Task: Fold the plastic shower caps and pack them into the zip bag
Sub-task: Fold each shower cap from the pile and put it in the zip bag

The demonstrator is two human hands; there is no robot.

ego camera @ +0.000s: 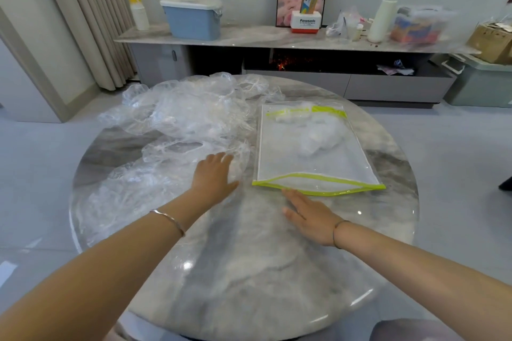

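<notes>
On the round marble bench (249,271), the clear, green-edged zip bag (313,152) lies mouth toward the person, likely for loading. Left of it, the flat, empty left hand (214,177) touches crumpled transparent shower caps (177,119); the open right hand (307,214) rests just before the bag's mouth.

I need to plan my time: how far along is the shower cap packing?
Early. Some white plastic already sits inside the zip bag. Neither the left hand nor the right hand grips anything. A pile of unfolded shower caps remains on the table.
</notes>
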